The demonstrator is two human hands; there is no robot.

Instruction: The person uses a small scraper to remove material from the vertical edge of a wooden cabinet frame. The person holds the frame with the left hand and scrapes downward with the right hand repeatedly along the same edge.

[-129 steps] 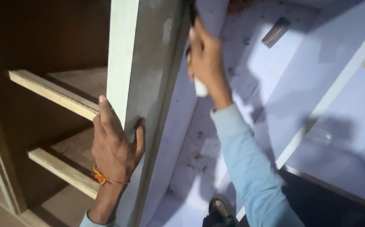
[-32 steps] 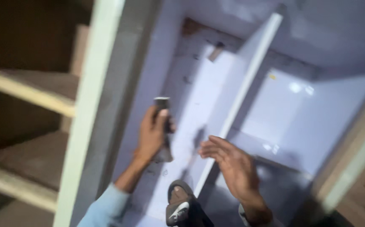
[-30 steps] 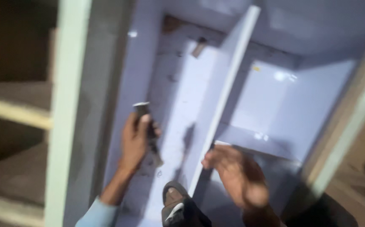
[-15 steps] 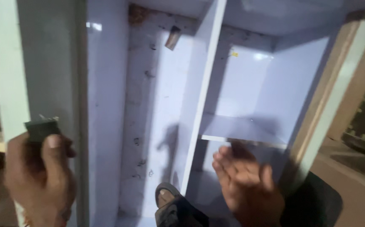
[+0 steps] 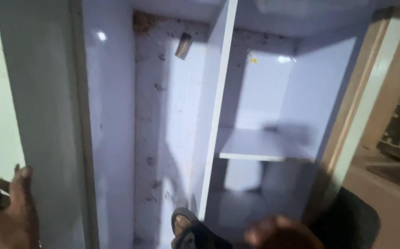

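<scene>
I look down into a pale lilac-white cabinet (image 5: 112, 115) lying open. An upright divider panel (image 5: 216, 106) splits it, and a short shelf (image 5: 259, 145) sits in the right half. My left hand (image 5: 13, 212) is at the bottom left, against the outer side of the cabinet's left wall; a dark shape beside it is too cut off to identify. My right hand (image 5: 278, 233) shows only as a blurred part at the bottom edge, below the shelf compartment. My foot in a sandal (image 5: 186, 226) rests inside the left compartment near the divider's base.
A small brownish piece (image 5: 183, 45) lies near the top of the left compartment, with dirt marks and debris along the corner (image 5: 144, 20). A pale wooden frame (image 5: 370, 97) borders the cabinet on the right. A dark cloth-like shape (image 5: 347, 221) lies at the bottom right.
The view has swung right onto the cabinet's inside. My left hand, which held a dark tool, has dropped to the bottom left corner; my right hand has sunk almost out of view.
</scene>
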